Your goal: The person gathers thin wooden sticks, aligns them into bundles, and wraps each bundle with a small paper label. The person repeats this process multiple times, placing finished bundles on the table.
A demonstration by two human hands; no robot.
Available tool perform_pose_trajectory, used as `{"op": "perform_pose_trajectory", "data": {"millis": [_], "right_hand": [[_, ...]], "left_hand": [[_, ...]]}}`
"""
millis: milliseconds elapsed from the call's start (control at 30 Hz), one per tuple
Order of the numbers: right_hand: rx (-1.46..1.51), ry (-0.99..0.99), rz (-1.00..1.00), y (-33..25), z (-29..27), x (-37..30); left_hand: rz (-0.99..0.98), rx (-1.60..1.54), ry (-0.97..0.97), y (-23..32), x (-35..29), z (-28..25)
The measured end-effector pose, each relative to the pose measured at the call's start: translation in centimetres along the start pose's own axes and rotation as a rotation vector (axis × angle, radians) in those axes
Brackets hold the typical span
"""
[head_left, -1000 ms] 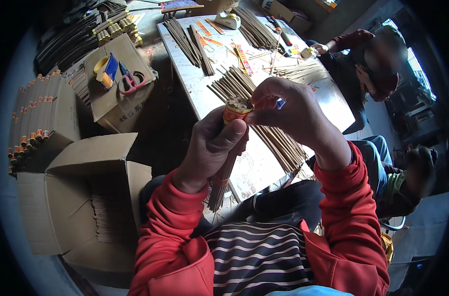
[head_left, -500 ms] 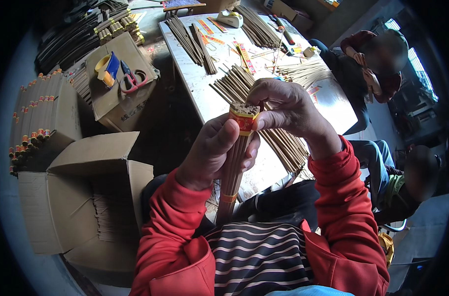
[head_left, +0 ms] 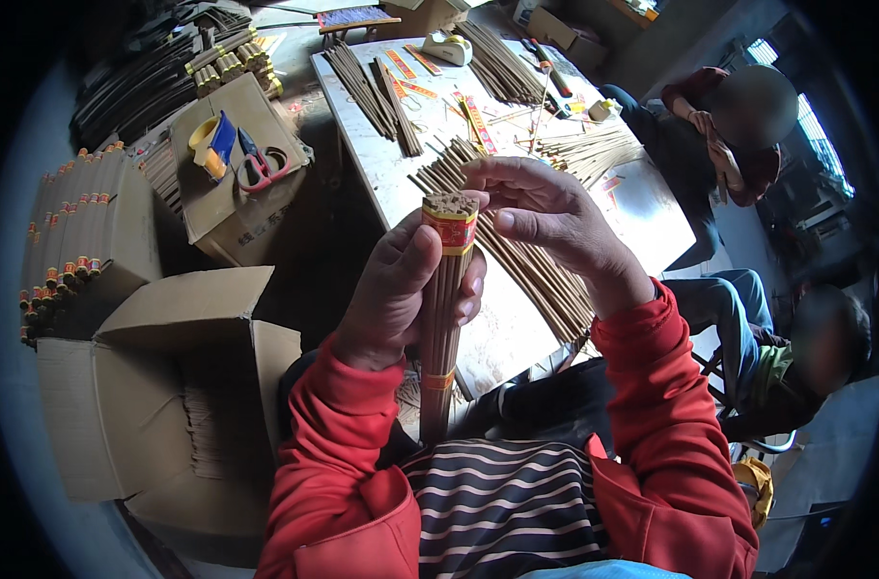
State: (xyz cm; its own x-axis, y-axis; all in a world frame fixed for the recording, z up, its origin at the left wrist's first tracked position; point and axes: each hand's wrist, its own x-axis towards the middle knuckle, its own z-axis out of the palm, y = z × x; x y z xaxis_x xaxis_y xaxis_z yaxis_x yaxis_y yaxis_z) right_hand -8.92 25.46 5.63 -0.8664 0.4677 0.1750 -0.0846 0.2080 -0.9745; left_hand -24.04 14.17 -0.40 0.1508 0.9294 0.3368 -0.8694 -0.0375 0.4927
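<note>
A bundle of thin brown sticks (head_left: 444, 299) stood nearly upright in the left hand (head_left: 386, 275), before the striped shirt (head_left: 507, 497).
Its upper end, rough and pale brown, wore a red paper band (head_left: 449, 232) edged in yellow; a narrower band (head_left: 437, 381) circled it lower. The left thumb and fingers wrapped the shaft, hiding part of it. At 2 o'clock, the right hand (head_left: 565, 222) had thumb and fingers parted; contact could not be told. It partly blocked loose sticks (head_left: 541, 280) on the worktop (head_left: 507, 338). A tape dispenser (head_left: 447, 48) sat at 12, scissors (head_left: 263, 169) at 10, an open carton (head_left: 135, 415) at 8.
</note>
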Motion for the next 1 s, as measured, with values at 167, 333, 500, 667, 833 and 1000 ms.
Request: {"op": "perform_pose_trajectory", "data": {"millis": [167,333,500,667,833,1000], "right_hand": [[0.363,-0.133,0.275,4.6,6.5,-2.9],[0.350,-0.084,0.481,5.9,13.9,-4.8],[0.183,-0.015,0.495,3.9,15.6,-4.3],[0.033,0.048,0.371,5.4,17.3,-5.8],[-0.156,0.093,0.344,4.7,15.5,-7.5],[-0.379,0.207,0.379,0.9,13.3,-11.2]], "left_hand": [[0.207,0.152,0.162,2.7,-1.6,-0.3],[0.351,0.116,0.223,3.8,-2.5,-1.1],[0.535,0.355,0.341,5.9,-4.2,-0.8],[0.467,0.494,0.364,7.0,-5.6,-1.5],[0.480,0.458,0.461,5.3,-4.3,-0.2],[0.432,0.425,0.631,2.2,-2.1,5.8]]}}
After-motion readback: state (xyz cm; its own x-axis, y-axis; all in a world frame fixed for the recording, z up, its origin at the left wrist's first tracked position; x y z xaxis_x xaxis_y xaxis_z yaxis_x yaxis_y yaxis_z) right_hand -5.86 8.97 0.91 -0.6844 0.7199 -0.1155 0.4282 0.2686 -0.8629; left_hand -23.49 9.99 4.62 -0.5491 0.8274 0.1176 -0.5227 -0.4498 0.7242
